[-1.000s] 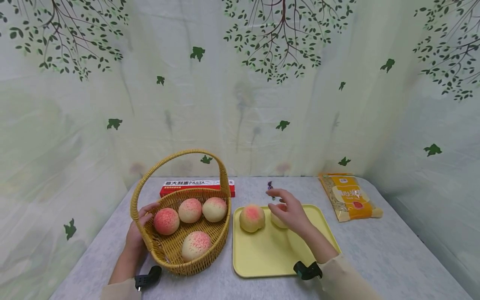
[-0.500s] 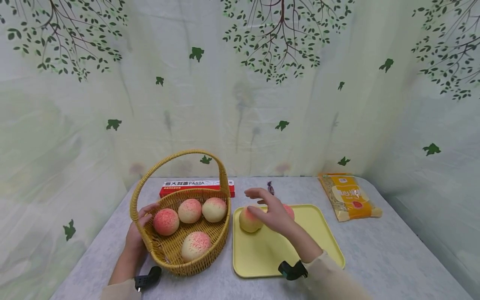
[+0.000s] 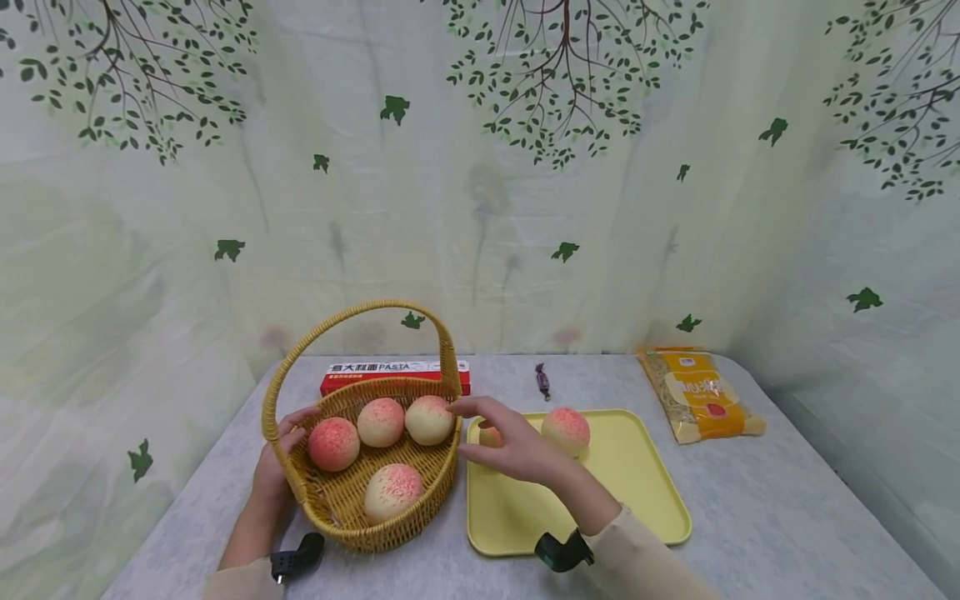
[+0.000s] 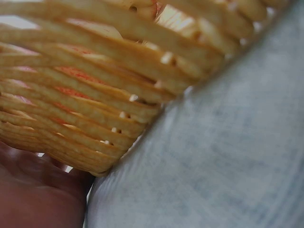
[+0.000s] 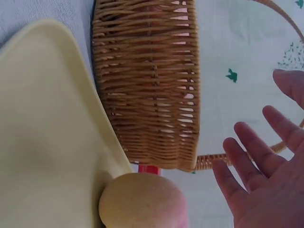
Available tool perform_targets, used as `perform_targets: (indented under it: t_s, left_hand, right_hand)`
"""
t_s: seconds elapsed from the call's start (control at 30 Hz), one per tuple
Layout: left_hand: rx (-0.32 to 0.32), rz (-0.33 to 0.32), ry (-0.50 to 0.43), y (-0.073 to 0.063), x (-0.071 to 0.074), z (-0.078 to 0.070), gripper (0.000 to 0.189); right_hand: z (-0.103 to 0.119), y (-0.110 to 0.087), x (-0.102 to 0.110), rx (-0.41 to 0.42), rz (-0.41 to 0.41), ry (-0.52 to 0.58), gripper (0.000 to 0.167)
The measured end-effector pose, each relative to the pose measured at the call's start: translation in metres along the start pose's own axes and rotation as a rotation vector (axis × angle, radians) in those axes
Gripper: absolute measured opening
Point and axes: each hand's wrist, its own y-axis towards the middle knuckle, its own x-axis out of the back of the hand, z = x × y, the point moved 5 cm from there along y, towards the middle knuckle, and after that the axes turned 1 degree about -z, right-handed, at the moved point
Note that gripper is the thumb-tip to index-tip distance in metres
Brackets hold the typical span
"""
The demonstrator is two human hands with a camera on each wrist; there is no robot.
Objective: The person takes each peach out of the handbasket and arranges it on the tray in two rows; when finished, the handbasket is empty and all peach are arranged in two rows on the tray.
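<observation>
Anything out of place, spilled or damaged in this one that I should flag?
Nothing looks spilled or damaged. One mild oddity: a small dark purple wrapped item lies loose on the table behind the yellow tray, apart from the peaches, which sit in the basket and on the tray.

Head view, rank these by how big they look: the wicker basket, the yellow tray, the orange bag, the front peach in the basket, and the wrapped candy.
Largest to smallest:
1. Wicker basket, counting its handle
2. Yellow tray, partly behind the right hand
3. Orange bag
4. Front peach
5. Wrapped candy
</observation>
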Motion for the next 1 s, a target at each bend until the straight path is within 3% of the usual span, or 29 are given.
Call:
perform_targets:
  t_s: [0.5,0.67,1.0]
  left_hand:
    - [-0.012,0.004,0.007,0.0,0.002,0.002,0.043]
    - [-0.033,0.01,0.008,0.0,0.001,0.001,0.044]
    - [-0.027,0.016,-0.019,-0.001,0.0,0.0,0.042]
  right_hand:
    - [0.008,0.011,-0.032,0.084,0.064,-0.092,0.046]
    - [0.013,0.015,-0.041,0.073,0.107,-0.094,0.047]
    - [0.011,0.031,-0.064,0.091,0.205,-0.288,0.053]
